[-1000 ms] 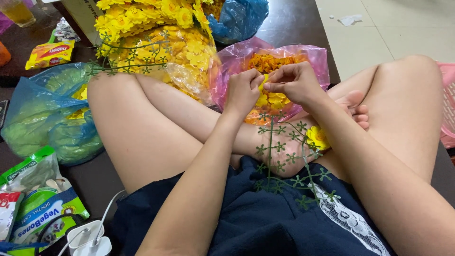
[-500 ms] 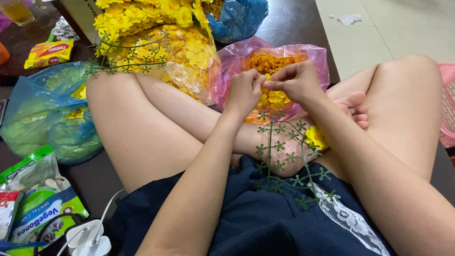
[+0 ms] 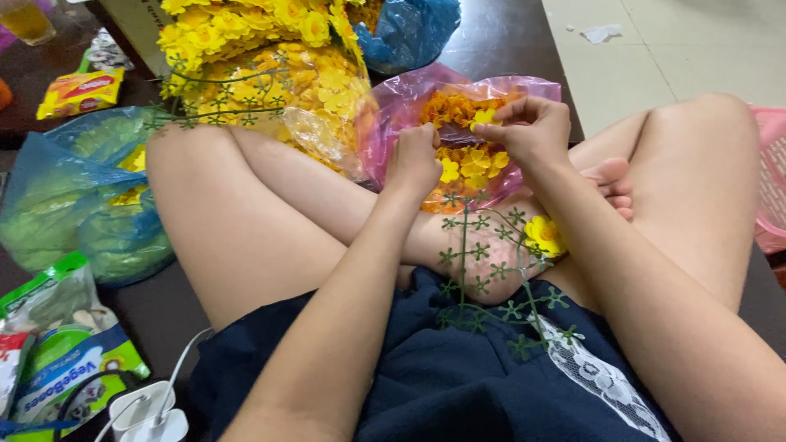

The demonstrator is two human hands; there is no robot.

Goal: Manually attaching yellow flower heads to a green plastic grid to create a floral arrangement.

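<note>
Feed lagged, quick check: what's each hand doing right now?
Left hand: closed, dipped into the pink bag; contents hidden.
Right hand: pinching a small yellow flower.

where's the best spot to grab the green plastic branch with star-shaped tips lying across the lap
Best on the bare main stalk of the green plastic branch, pinched from above. It runs roughly straight up the lap, while the side twigs look thin and splay out. The upper end lies just under the left hand; the yellow flower crowds the right side.
</note>
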